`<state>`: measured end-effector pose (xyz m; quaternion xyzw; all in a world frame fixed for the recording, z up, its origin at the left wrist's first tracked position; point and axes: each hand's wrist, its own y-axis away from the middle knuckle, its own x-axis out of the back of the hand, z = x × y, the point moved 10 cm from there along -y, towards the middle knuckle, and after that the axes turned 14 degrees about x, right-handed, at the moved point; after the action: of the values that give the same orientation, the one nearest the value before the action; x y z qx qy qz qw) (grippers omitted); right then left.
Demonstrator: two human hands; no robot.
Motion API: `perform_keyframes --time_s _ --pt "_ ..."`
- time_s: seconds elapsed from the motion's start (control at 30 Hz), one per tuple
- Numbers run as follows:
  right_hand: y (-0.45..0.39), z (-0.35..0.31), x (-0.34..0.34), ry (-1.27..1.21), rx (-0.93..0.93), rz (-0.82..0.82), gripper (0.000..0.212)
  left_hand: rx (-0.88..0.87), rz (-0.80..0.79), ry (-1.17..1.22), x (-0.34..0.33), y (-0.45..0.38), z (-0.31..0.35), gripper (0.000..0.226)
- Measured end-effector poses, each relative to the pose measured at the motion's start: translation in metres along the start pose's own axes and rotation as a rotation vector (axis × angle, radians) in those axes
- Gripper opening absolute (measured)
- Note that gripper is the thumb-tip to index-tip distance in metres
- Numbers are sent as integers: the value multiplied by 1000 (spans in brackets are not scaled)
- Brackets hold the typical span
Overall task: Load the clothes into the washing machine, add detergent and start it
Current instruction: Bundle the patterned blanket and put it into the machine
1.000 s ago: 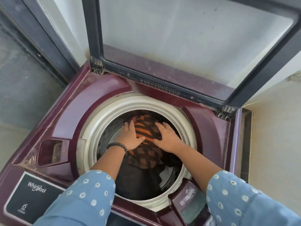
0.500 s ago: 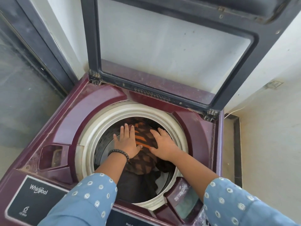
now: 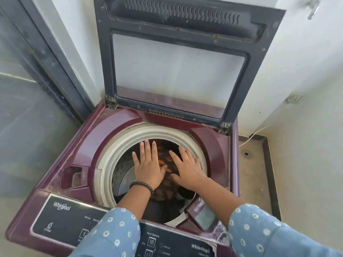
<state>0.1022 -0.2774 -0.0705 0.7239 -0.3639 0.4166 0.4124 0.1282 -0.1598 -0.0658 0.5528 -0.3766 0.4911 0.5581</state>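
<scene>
Top-loading washing machine (image 3: 87,145), maroon, seen from the near side with its lid (image 3: 178,71) raised upright at the far edge, the glass pane facing the onlooker. The clothes (image 3: 165,190) lie inside the drum (image 3: 120,175), within the cream tub ring (image 3: 130,138): a dark brown garment with orange patches on top, darker fabric nearer.

Both of the person's forearms reach in from the near edge in blue dotted sleeves (image 3: 115,232). The left hand (image 3: 148,169), a black bead bracelet (image 3: 142,184) at its wrist, is held flat with fingers straight and spread over the patterned garment; the right hand (image 3: 187,169) is likewise flat and spread, just to the right of it, thumbs nearly meeting. Neither hand grips anything (whether the palms actually press on the cloth cannot be told from here).

The detergent drawer (image 3: 202,214) sits at the near right of the tub opening; a second recess (image 3: 74,177) sits at its left. The black control panel (image 3: 61,219) runs along the near edge. A floor drain (image 3: 246,153) lies to the right.
</scene>
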Motion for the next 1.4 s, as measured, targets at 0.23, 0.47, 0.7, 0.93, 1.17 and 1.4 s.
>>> perform_keyframes --time_s 0.23,0.47,0.7,0.93,1.17,1.4 --pt "23 -10 16 17 23 78 76 -27 86 24 15 27 8 89" --pt "60 -1 26 45 18 167 74 -64 127 0 24 55 41 89" --pt "105 16 46 18 20 300 73 -129 182 12 38 95 97 84" --pt "163 59 56 21 -50 398 68 -168 258 49 47 136 146 84" --pt "220 106 55 -38 -143 452 64 -235 257 17 35 171 207 75" --pt "287 166 31 -71 -312 450 64 -370 205 -16 -5 204 272 74"
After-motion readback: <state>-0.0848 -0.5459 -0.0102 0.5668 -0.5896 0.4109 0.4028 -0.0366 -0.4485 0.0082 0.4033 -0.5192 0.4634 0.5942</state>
